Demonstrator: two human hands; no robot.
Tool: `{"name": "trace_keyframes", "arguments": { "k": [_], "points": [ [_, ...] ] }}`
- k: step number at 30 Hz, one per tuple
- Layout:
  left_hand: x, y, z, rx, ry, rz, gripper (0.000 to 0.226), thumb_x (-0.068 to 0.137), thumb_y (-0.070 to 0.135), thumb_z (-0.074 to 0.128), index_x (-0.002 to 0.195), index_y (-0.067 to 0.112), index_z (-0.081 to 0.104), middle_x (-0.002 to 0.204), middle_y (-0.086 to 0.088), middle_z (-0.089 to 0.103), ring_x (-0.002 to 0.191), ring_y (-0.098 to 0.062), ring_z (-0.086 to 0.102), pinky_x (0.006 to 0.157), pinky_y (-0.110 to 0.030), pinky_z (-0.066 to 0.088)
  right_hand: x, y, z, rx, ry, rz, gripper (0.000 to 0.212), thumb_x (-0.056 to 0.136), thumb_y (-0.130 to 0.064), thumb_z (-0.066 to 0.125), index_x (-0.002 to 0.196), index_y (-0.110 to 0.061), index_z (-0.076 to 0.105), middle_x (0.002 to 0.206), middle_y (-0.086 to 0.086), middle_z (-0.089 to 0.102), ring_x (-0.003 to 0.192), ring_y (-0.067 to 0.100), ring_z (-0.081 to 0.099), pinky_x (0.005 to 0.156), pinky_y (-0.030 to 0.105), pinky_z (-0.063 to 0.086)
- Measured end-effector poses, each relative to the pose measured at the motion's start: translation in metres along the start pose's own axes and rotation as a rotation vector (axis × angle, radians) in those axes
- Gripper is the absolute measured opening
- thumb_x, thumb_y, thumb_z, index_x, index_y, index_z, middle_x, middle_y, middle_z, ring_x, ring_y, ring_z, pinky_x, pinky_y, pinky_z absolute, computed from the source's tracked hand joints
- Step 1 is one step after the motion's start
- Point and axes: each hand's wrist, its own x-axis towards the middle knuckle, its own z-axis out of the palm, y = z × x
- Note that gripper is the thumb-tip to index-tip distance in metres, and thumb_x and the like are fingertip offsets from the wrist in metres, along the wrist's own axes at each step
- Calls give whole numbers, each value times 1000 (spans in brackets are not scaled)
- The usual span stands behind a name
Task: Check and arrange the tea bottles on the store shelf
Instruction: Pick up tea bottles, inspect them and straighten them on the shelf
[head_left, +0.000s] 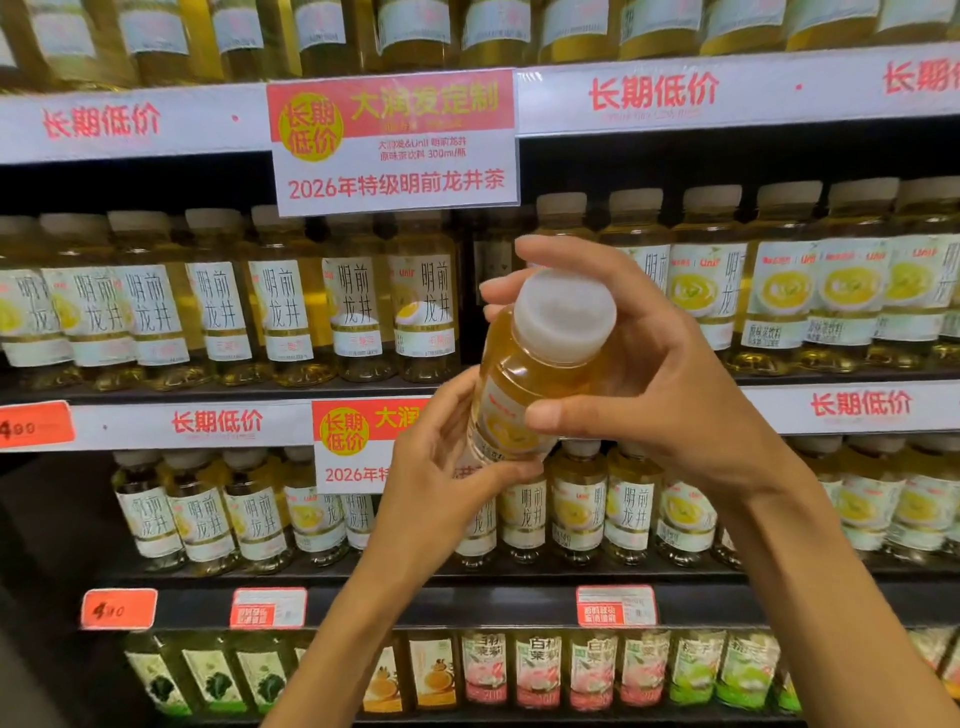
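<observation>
Tea bottle (524, 364) off the shelf, held at centre frame in front of the rows. Long axis tilted: white cap (563, 312) up, right and toward the camera, base down-left behind the left hand's fingers. Label turned partly to the lens, too blurred to read. Grasped at both ends: right hand (660, 374) wrapped round the shoulder and neck, thumb across the label, fingers arched beyond the cap; left hand (441, 462) cupping the lower body, thumb along the bottom edge. Neither hand empty.

Probably mid-check, judging by the hold: one bottle pulled for inspection, not yet returned. Directly behind it, dark gap (493, 291) in the middle shelf row (291, 322), likely its slot. Arranging plainly unfinished: on both the middle and lower row (623, 514), some labels show the characters, others the yellow cup picture. Above, sale sign (395, 143) at upper centre; orange price tag (36, 423) at left edge.
</observation>
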Motion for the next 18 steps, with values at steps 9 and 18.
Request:
{"name": "trace_keyframes", "arguments": {
  "k": [9, 18],
  "points": [
    [0, -6, -6, -209, 68, -145, 53, 70, 29, 80, 119, 19, 64, 113, 1, 71, 107, -15, 66, 81, -23, 55, 11, 26, 5, 184, 377, 217, 64, 67, -51, 69, 121, -23, 51, 122, 4, 64, 115, 20, 60, 99, 43, 48],
    [22, -8, 5, -109, 275, -8, 30, 78, 38, 65, 109, 34, 65, 105, 13, 73, 101, -5, 67, 78, -15, 52, 34, 38, 2, 148, 461, 321, 56, 83, -19, 69, 132, -15, 42, 115, 2, 66, 100, 8, 67, 75, 18, 55]
  ]
}}
